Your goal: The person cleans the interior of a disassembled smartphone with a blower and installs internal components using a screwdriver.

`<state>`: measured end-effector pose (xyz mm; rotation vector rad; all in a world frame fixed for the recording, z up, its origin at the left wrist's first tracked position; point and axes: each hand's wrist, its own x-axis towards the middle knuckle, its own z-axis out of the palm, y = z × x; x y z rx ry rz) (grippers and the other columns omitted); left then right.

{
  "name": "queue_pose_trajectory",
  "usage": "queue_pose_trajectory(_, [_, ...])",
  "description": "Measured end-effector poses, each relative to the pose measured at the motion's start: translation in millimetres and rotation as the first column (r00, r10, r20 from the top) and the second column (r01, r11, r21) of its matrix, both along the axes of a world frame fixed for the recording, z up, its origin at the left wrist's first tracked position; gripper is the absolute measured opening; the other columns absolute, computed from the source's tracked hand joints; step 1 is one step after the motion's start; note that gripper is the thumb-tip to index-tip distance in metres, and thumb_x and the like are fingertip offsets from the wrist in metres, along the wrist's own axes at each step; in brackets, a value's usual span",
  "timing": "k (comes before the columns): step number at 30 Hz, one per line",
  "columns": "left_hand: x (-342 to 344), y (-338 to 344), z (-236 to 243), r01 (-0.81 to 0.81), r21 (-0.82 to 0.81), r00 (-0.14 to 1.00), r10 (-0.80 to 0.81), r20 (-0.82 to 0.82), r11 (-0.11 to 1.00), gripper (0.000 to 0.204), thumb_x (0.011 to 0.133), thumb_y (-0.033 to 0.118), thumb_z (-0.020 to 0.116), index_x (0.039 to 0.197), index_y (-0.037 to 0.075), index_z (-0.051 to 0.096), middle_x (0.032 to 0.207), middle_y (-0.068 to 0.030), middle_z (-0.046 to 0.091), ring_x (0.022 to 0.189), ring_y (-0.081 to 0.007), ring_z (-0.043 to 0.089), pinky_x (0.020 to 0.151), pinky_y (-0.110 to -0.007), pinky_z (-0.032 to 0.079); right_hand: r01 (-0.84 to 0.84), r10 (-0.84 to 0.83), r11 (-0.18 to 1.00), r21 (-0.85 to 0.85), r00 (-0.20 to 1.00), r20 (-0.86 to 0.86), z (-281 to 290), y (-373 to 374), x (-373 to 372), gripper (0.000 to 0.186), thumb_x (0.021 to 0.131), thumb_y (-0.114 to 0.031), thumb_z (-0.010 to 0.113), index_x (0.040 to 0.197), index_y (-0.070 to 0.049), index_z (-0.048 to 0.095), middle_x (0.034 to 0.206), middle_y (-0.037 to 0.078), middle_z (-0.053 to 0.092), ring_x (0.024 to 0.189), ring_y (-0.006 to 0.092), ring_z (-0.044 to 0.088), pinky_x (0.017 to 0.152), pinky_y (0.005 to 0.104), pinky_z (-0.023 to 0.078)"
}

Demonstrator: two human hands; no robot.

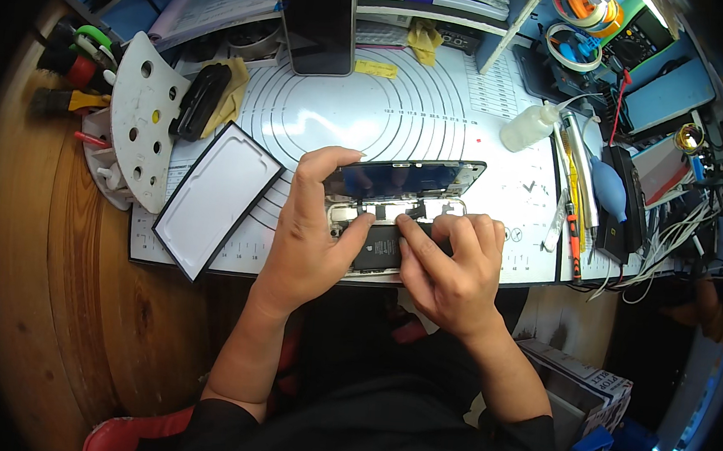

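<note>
A smartphone with its screen (pixel 407 178) tilted up along the far side lies at the table's front edge, its inside showing. A black battery (pixel 379 248) fills the near part of the phone body, with short dark flex cables beyond it. My left hand (pixel 316 214) grips the phone's left side, fingers behind the raised screen and thumb pressed inside the body. My right hand (pixel 456 270) is closed at the phone's right side, its index fingertip pressing among the cables above the battery. Whether anything small is under either fingertip is hidden.
Left of the phone lies a white tray with a black rim (pixel 216 203). Another smartphone (pixel 315 25) stands upright at the back. At right are a squeeze bottle (pixel 529 127), a blue air blower (pixel 608 189), a screwdriver (pixel 574 240) and tangled cables. A perforated tool holder (pixel 142 122) stands left.
</note>
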<state>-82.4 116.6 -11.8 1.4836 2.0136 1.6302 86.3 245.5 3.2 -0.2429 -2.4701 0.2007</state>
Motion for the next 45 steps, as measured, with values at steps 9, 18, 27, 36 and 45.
queue_pose_trajectory(9, [0.7, 0.4, 2.6, -0.009, 0.02, 1.0, 0.008, 0.002, 1.0, 0.068, 0.082, -0.011, 0.073, 0.141, 0.003, 0.042, 0.13, -0.0111, 0.055, 0.111, -0.0185, 0.06, 0.099, -0.034, 0.048, -0.196, 0.195, 0.981, 0.007, 0.98, 0.044, 18.5, 23.8, -6.9, 0.029, 0.078, -0.012, 0.078, 0.107, -0.006, 0.074, 0.079, 0.001, 0.055, 0.072, 0.0205, 0.053, 0.063, 0.0362, 0.041])
queue_pose_trajectory(18, [2.6, 1.3, 6.9, -0.018, 0.005, 0.999, 0.018, 0.026, 1.0, 0.068, 0.081, -0.008, 0.074, 0.14, 0.003, 0.043, 0.127, -0.0127, 0.057, 0.108, -0.0219, 0.061, 0.096, -0.034, 0.048, -0.34, 0.306, 0.93, 0.138, 0.926, 0.22, 24.6, 46.7, -16.0, 0.025, 0.077, -0.011, 0.077, 0.102, -0.008, 0.073, 0.071, -0.001, 0.054, 0.068, 0.0176, 0.059, 0.061, 0.034, 0.048])
queue_pose_trajectory(27, [2.5, 1.3, 6.1, -0.015, 0.008, 0.999, 0.014, 0.035, 1.0, 0.068, 0.081, -0.009, 0.074, 0.14, 0.003, 0.043, 0.13, -0.0125, 0.056, 0.109, -0.0216, 0.06, 0.097, -0.034, 0.048, -0.374, 0.341, 0.916, 0.145, 0.917, 0.205, 22.2, 51.1, -16.3, 0.021, 0.081, -0.012, 0.077, 0.101, -0.009, 0.073, 0.068, -0.001, 0.051, 0.066, 0.0174, 0.059, 0.06, 0.034, 0.048])
queue_pose_trajectory(36, [0.7, 0.8, 3.7, -0.016, 0.008, 1.0, 0.016, -0.003, 1.0, 0.068, 0.081, -0.01, 0.073, 0.141, 0.003, 0.042, 0.132, -0.0118, 0.054, 0.112, -0.0207, 0.059, 0.099, -0.034, 0.048, -0.369, 0.343, 0.92, 0.135, 0.922, 0.18, 17.8, 52.2, -15.7, 0.023, 0.08, -0.012, 0.077, 0.102, -0.007, 0.073, 0.069, -0.001, 0.052, 0.067, 0.0178, 0.059, 0.061, 0.034, 0.048])
queue_pose_trajectory(45, [3.1, 3.8, 4.7, -0.046, -0.005, 0.997, 0.046, -0.067, 0.999, 0.069, 0.081, -0.008, 0.077, 0.139, 0.003, 0.043, 0.132, -0.0127, 0.055, 0.111, -0.0216, 0.06, 0.099, -0.035, 0.049, -0.366, 0.343, 0.924, 0.113, 0.922, 0.18, 19.6, 51.2, -13.0, 0.028, 0.078, -0.013, 0.078, 0.105, -0.007, 0.073, 0.07, -0.001, 0.053, 0.067, 0.0175, 0.059, 0.061, 0.0333, 0.048])
